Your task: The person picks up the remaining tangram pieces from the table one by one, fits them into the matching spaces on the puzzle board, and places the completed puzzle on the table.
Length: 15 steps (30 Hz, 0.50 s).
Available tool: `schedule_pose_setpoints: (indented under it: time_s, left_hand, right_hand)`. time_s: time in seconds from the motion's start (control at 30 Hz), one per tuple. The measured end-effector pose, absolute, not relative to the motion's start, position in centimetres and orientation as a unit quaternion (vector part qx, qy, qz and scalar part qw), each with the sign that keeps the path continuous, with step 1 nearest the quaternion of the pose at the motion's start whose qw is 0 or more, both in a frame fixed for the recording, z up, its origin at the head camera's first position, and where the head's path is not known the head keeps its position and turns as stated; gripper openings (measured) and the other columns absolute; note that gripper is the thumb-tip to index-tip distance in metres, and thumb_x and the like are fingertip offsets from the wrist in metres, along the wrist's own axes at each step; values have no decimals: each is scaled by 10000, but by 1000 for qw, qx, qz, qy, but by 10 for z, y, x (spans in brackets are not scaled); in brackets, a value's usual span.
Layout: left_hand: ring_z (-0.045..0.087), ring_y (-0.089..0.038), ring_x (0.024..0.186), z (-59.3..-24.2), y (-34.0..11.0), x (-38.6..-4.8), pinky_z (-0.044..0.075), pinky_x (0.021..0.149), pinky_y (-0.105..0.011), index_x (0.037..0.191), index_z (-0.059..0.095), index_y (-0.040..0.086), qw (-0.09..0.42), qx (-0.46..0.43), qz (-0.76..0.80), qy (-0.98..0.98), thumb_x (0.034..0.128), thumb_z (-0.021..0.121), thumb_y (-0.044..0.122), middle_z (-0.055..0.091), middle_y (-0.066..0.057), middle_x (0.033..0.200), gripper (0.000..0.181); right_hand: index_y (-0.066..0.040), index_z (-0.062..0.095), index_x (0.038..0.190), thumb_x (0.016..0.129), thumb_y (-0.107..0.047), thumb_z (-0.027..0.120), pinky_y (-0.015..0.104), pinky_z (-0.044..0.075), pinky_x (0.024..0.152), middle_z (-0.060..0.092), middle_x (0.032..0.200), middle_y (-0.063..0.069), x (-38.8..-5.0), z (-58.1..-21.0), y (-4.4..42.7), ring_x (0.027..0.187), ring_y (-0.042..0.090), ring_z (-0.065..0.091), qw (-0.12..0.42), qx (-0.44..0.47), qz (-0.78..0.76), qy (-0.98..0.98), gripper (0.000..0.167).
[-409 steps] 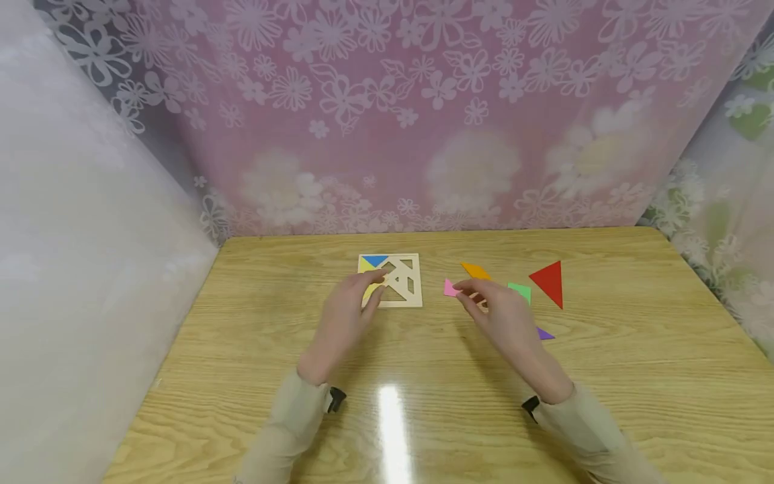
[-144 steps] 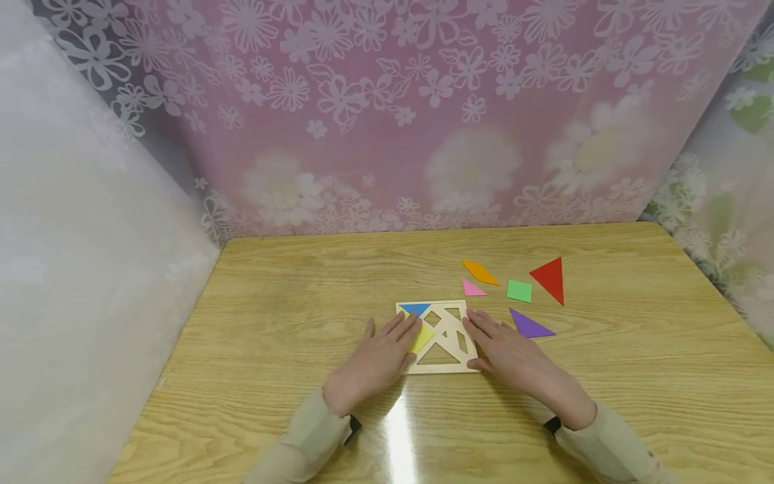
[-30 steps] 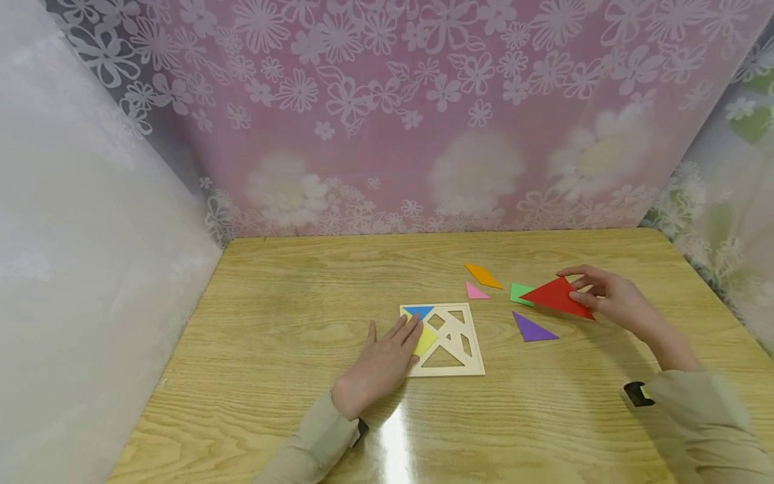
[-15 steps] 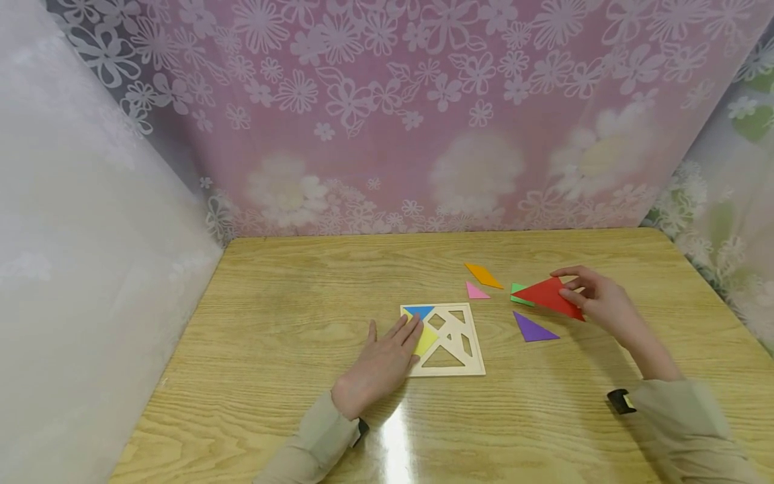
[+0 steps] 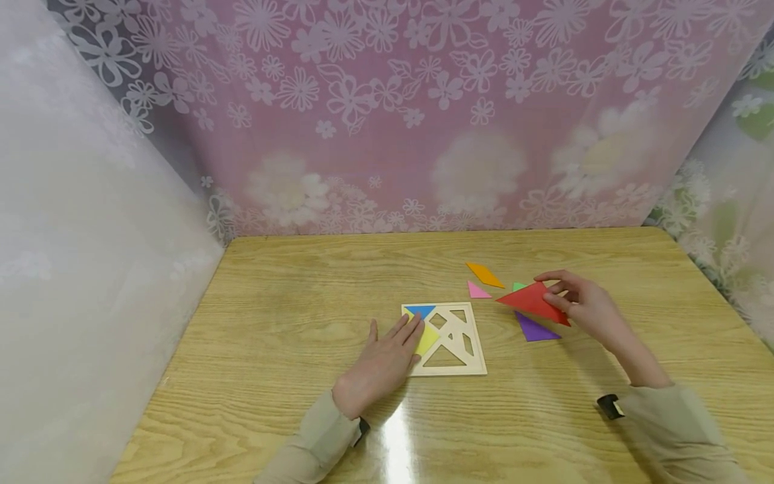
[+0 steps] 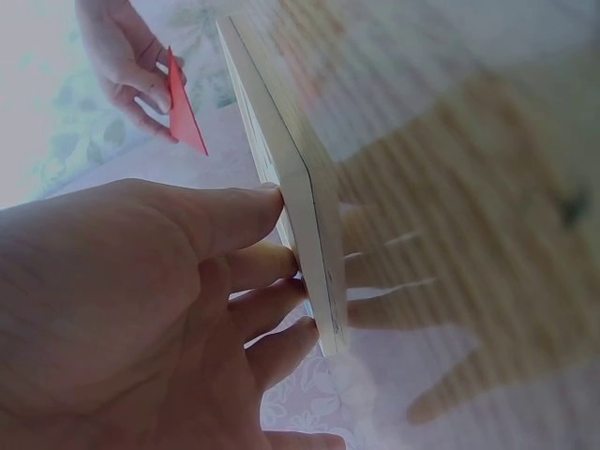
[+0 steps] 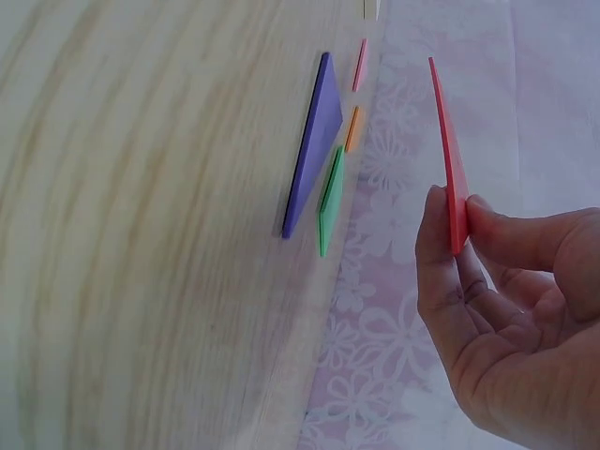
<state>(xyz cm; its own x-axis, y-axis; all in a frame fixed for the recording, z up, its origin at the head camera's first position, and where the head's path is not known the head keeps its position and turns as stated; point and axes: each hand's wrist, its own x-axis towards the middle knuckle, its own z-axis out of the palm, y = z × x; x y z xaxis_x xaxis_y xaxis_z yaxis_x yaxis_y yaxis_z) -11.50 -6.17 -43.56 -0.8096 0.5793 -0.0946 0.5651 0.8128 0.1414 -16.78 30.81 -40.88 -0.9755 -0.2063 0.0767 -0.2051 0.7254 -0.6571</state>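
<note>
Triangle (image 5: 531, 301), red — pinched aloft, right hand (image 5: 586, 306) | left hand (image 5: 381, 361) — on board (image 5: 475, 363)

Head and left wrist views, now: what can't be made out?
Green piece: head view, mostly hidden by the red triangle.
Yellow piece: head view, partly covered by the left hand.
Wooden frame: head view, near left corner, same hand.
Right hand: left wrist view, wrist end cut off by top edge.

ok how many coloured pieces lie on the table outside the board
4: the orange piece at the back, the pink piece in front of it, the purple piece at the front, and the green piece, partly hidden behind the held red triangle in the head view.
</note>
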Motion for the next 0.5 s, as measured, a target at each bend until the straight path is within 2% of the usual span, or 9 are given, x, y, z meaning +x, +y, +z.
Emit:
schedule_pose_setpoints:
  time_s: [0.5]
  left_hand:
    - [257,-236,1531,-434,-62,-113,235,1159,-678,1594,311,59,68,301,60,949,1094,450,295,255,-71,1666,570]
  right_hand:
    - [-38,616,1309,982,-74,663,272,412,440,684,956,136,-163,-410,287,609,125,599,8,-118,-350,929,333]
